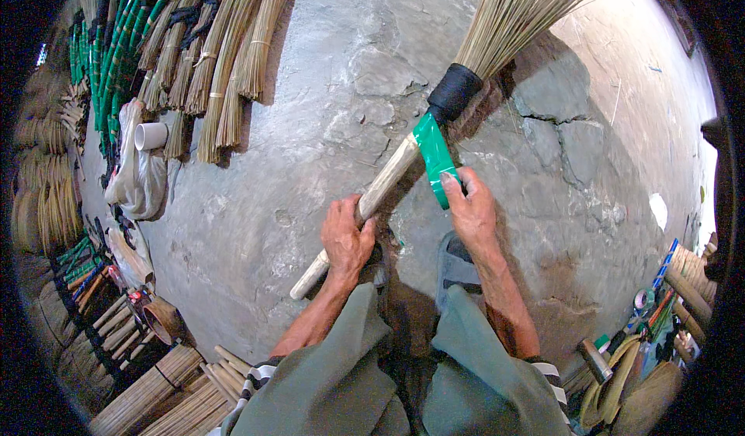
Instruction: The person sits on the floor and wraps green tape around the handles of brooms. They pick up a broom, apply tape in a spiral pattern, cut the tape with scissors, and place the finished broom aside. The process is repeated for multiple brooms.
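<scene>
A broom with splayed straw bristles (516,17) lies slantwise before me, its head pointing to the far right. Black binding (455,92) wraps the neck, where bristles meet the pale wooden handle (388,176). My left hand (347,234) is closed round the lower part of that handle. Green tape (436,157) is stuck at the top of the handle, just below the black binding, and a strip of it hangs toward me. The strip's loose end is pinched between the thumb and fingers of my right hand (471,203).
Tied straw bundles (225,71) and green-striped sticks (116,56) lie at the far left, beside a white cup (150,136) and a plastic bag (138,176). Cut sticks (159,385) lie near left. A hammer (596,360) and tape roll (643,299) sit near right. The concrete floor (233,242) is cracked.
</scene>
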`<act>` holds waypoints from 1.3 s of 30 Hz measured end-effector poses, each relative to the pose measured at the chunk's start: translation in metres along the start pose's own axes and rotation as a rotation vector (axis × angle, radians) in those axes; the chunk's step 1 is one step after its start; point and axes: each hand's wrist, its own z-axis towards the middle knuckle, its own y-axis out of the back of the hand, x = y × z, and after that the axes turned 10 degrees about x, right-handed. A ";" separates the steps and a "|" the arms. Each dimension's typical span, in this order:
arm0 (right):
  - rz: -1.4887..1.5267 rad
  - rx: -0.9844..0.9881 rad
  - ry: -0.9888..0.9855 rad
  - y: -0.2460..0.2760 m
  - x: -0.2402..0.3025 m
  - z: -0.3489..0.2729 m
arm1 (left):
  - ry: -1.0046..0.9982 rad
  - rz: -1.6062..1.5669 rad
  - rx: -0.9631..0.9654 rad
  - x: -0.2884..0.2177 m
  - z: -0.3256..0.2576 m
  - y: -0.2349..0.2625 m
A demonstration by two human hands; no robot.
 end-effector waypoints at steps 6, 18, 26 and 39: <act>0.212 0.079 0.101 0.018 -0.013 0.032 | 0.144 -0.790 0.536 -0.021 0.001 0.027; -0.382 0.066 0.202 0.004 0.034 0.078 | -0.140 -0.258 0.161 -0.098 0.167 0.015; -0.141 0.211 0.075 0.018 0.022 0.081 | -0.004 -0.893 0.550 -0.143 0.233 -0.009; 0.379 0.419 -0.096 -0.002 0.012 0.079 | -0.015 -0.805 0.640 -0.117 0.247 -0.007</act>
